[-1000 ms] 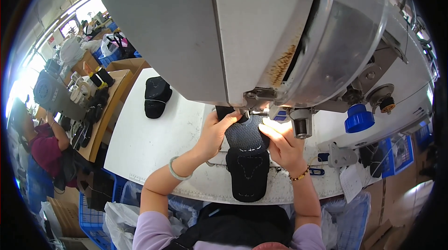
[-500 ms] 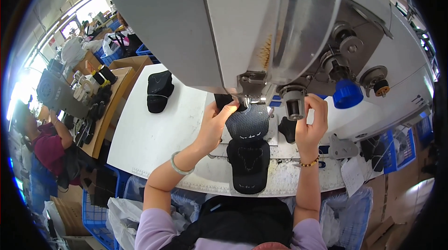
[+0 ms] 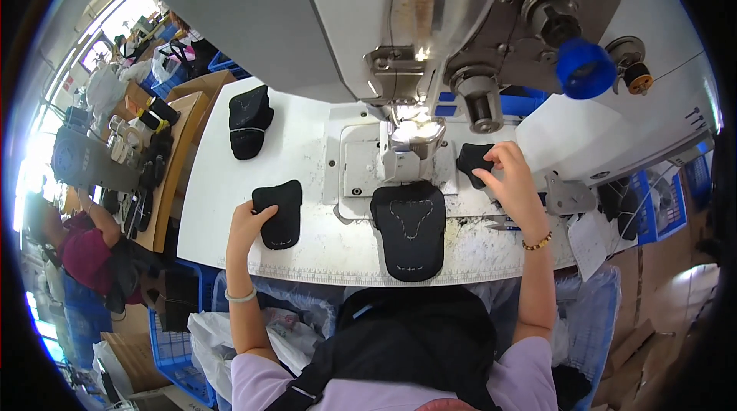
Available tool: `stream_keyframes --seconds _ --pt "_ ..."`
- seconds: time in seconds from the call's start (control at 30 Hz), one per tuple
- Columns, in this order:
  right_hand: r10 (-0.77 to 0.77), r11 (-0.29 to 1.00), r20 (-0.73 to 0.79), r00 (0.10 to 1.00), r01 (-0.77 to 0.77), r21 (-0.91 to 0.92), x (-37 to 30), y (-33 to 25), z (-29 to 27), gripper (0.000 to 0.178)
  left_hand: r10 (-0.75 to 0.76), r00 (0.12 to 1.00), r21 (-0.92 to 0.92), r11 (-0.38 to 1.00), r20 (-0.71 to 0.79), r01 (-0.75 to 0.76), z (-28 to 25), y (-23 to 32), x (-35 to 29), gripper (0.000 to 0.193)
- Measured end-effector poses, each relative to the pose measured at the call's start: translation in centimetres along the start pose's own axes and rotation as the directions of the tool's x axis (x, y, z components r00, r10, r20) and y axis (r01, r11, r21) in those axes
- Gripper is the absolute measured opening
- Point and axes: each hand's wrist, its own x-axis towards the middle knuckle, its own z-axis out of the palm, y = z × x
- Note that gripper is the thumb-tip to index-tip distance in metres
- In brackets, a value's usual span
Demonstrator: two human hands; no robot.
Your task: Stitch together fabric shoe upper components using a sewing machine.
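Observation:
My left hand [image 3: 249,228] is at the left of the table, its thumb on top of a black fabric piece [image 3: 281,215] with a short white stitch mark near its lower edge. At the right, my right hand [image 3: 513,184] has thumb and forefinger at the edge of a small black fabric piece [image 3: 470,161]. Between my hands lies a larger black stitched piece [image 3: 408,231] with a pale dashed outline, just in front of the sewing machine's lit needle area [image 3: 414,131]. No fabric shows under the needle.
A stack of black pieces [image 3: 249,121] sits at the far left of the white table [image 3: 211,204]. Scissors [image 3: 503,223] lie by my right wrist. The machine head [image 3: 307,19] overhangs the far side. Lined blue baskets [image 3: 583,319] stand below the front edge. Another person [image 3: 88,254] works at left.
My left hand has moved from the needle leftward and toward me with a black piece. My right hand has come down from beside the machine to the small black piece. The view has shifted.

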Motion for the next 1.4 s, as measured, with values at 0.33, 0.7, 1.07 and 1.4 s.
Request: stream_keyframes --seconds 0.33,0.7,1.07,1.4 --pt "0.098 0.986 -0.086 0.991 -0.109 -0.126 -0.3 1.1 2.3 0.013 0.814 0.564 -0.009 0.570 0.142 -0.821 10.9 10.7 -7.4 0.041" --pt "-0.286 0.951 -0.141 0.948 0.263 -0.161 -6.8 -7.5 8.6 0.018 0.833 0.515 0.285 0.453 0.204 -0.845 14.1 11.5 -6.9 0.039" --pt "-0.431 0.901 -0.210 0.878 0.408 -0.144 -6.6 -6.6 10.0 0.020 0.496 0.699 -0.802 0.567 0.515 0.188 14.0 12.1 -7.4 0.029" --pt "0.215 0.724 -0.228 0.950 0.002 0.690 -4.3 -8.2 7.9 0.028 0.429 0.836 -0.908 0.380 0.341 0.176 14.2 14.8 -9.2 0.021"
